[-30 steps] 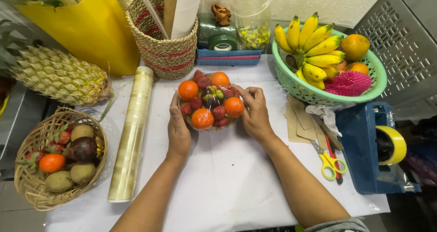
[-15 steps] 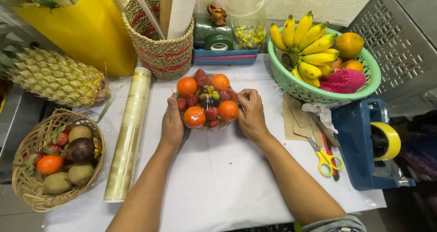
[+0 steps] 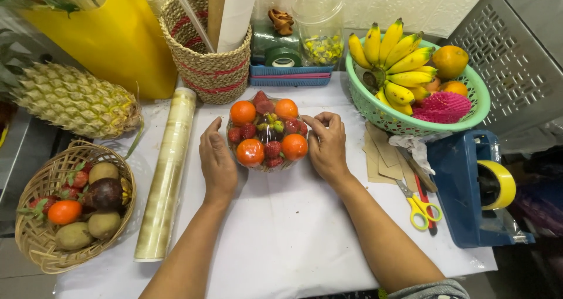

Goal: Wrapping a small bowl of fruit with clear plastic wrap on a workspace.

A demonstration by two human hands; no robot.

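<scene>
Worktop: white sheet over the table (image 3: pixel 293 228), smooth and matte, lightly creased; the far edge met a pale embossed wall, and a grey slotted panel stood beyond the right edge.
Fruit bundle: rounded heap of oranges, strawberries and dark fruit under glossy clear film (image 3: pixel 267 132), it sat at the middle of the worktop, nearer the far edge.
Left hand: the left hand (image 3: pixel 217 158) lay open and flat, fingers together, its palm pressed to the bundle's left side.
Right hand: the right hand (image 3: pixel 327 146) was curled, fingertips tucked against the bundle's right side, not closed around it.
Film roll: long translucent cylinder (image 3: pixel 167 170), it lay lengthwise along the left edge, just beside the left hand.
Wicker basket: coarse round weave (image 3: pixel 35 252) at the near left corner, it held kiwis, strawberries and an orange.
Pineapple: rough and scaly (image 3: pixel 76 102), it lay on its side at the far left.
Green basket: plastic lattice bowl (image 3: pixel 410 123) at the far right corner, filled with bananas and oranges.
Scissors: yellow handles (image 3: pixel 417 205), near the right edge.
Tape dispenser: blue and blocky with a yellow roll (image 3: pixel 469 187), it overhung the right edge.
</scene>
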